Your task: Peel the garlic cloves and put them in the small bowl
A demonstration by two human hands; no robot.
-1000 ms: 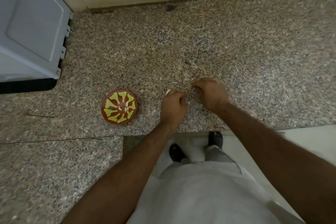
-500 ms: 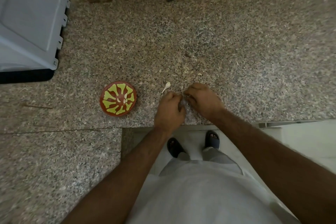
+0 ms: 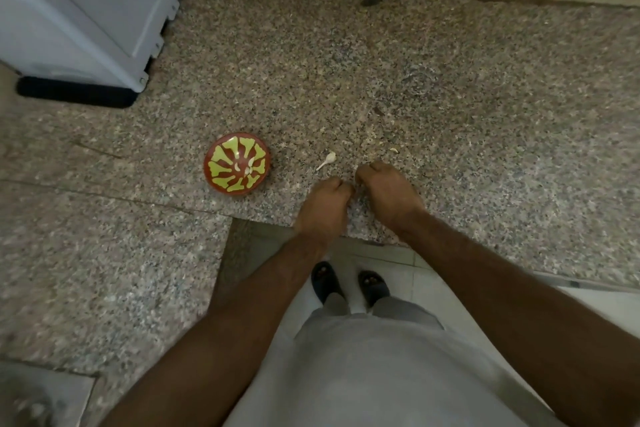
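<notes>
The small red bowl (image 3: 221, 180) with a yellow pattern sits on the granite counter (image 3: 450, 97), left of my hands, and holds a few peeled garlic cloves (image 3: 247, 166). One unpeeled garlic clove with a thin stalk (image 3: 329, 159) lies on the counter between the bowl and my hands. My left hand (image 3: 322, 204) and right hand (image 3: 388, 194) sit close together near the counter's front edge. Their fingers are curled and the fingertips meet. They pinch a small garlic clove between them, which the fingers almost wholly hide.
A grey appliance (image 3: 79, 10) on a black base stands at the back left against the wall. Bits of garlic peel (image 3: 393, 150) lie just beyond my right hand. The counter's front edge runs under my wrists, with the tiled floor (image 3: 398, 260) and my feet below.
Both hands drew back toward the counter's front edge and came closer together. The stalked clove, at my left fingertips a second ago, now lies bare on the counter.
</notes>
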